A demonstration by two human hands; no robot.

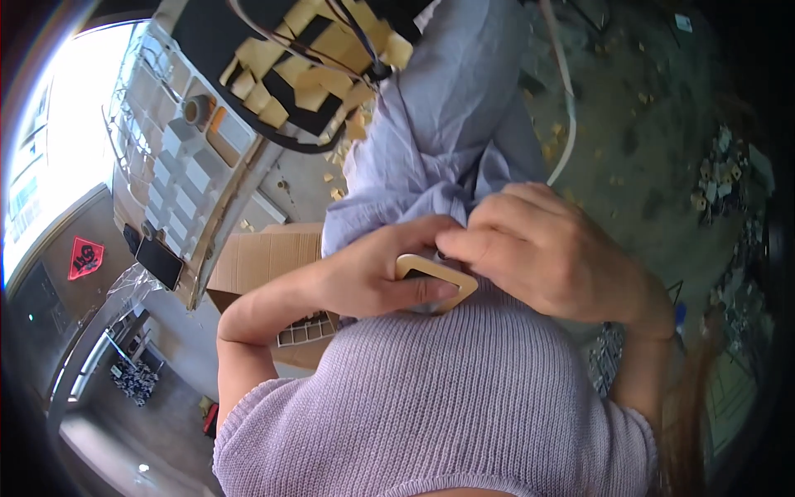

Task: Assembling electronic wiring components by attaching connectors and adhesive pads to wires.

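Close to my chest, my left hand (377, 269) is closed round a small frame with rounded corners and a gold-coloured rim (469, 284). Its thumb lies across the frame's dark and pale middle. My right hand (530, 248) is beside the frame's far right side, its fingers bent and pinched together near the left fingertips. Whatever sits in that pinch is hidden by the fingers. Both hands are above my lap, where light purple trousers (447, 108) show.
At left, a cardboard box (269, 257) with dividers stands open. Beyond it, a table holds several pale boxes (170, 178), a tape roll (196, 109) and a dark flat device (159, 263). A black surface (199, 50) ahead carries tan pieces (319, 83) under hanging cables. Scraps litter the floor (617, 166).
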